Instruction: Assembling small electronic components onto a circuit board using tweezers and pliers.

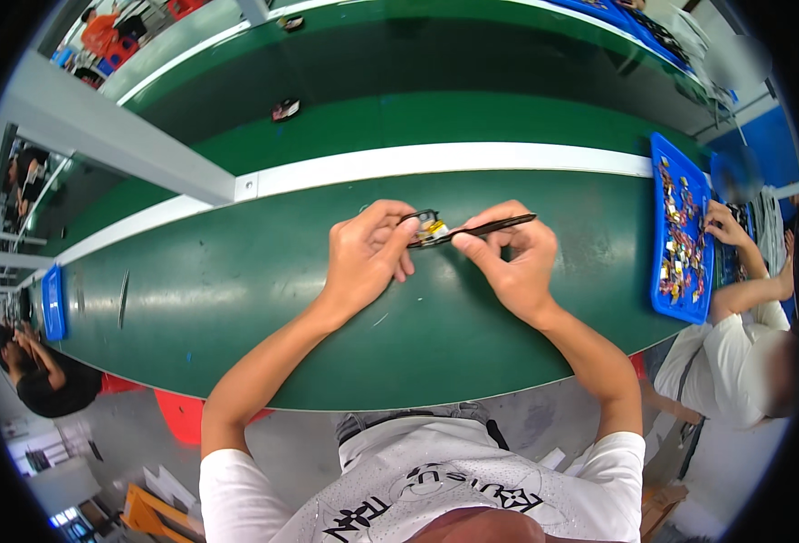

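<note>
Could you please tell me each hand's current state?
Left hand: closed, holding a small black-and-yellow part.
Right hand: closed, holding a slim dark tool.

Head-worn fisheye view, facing down and forward over the hands (360,249) (524,261), fairly near

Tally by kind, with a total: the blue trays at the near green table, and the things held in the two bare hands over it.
Blue trays: 2
Slender dark tool: 1
Small black-and-yellow piece: 1
Total: 4
</note>
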The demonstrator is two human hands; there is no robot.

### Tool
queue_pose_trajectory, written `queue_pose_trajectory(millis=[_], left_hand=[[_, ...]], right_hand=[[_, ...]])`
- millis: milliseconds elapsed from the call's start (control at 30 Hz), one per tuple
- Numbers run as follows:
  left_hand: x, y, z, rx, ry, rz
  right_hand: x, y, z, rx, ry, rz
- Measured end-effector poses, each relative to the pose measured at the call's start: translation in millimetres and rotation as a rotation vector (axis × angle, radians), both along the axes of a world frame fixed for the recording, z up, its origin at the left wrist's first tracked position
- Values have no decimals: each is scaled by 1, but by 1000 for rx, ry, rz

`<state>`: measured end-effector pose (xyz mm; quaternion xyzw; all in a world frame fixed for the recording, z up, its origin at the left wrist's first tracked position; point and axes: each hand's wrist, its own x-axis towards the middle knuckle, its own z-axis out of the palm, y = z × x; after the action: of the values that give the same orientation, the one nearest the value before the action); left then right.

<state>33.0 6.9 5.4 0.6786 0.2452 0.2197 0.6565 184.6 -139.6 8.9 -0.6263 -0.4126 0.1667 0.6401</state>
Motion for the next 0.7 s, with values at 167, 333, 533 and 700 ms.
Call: queue_pose_trajectory(millis=[167,333,533,700], left_hand=[[-2,1,1,50,8,-3],[-2,-1,1,75,2,7],[-2,-3,-4,124,-23,1],[-2,-4,-4,157,-29,-6]], right_hand=[[-3,3,1,-11,-137,-20],[-5,3,1,-44,-256,-54],[-4,4,-2,-53,-238,-59],[-2,4,-4,-81,-207,-52]])
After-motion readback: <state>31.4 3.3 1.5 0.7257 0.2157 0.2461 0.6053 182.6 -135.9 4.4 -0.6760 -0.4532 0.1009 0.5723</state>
